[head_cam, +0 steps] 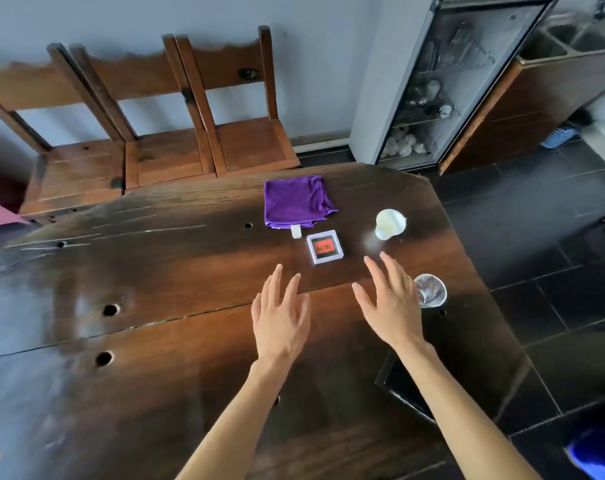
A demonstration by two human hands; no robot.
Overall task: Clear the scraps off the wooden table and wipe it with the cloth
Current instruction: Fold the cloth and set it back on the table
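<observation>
A folded purple cloth [296, 202] lies on the dark wooden table [155, 289] toward its far edge. Just in front of the cloth sits a small white square box [324, 246] with a red and black label. A white lidded cup [389, 224] lies to its right. A clear plastic cup [431, 290] lies on its side near the right edge. My left hand [280, 320] hovers palm down with fingers spread, short of the box. My right hand [393, 303] is open too, beside the clear cup. Neither hand holds anything.
Three wooden chairs [176, 133] stand against the wall behind the table. A glass-door cabinet [443, 84] and a wooden counter with a sink [543, 81] stand at the right. The table has several round holes [110, 310]. A blue object [598, 452] sits on the dark tiled floor.
</observation>
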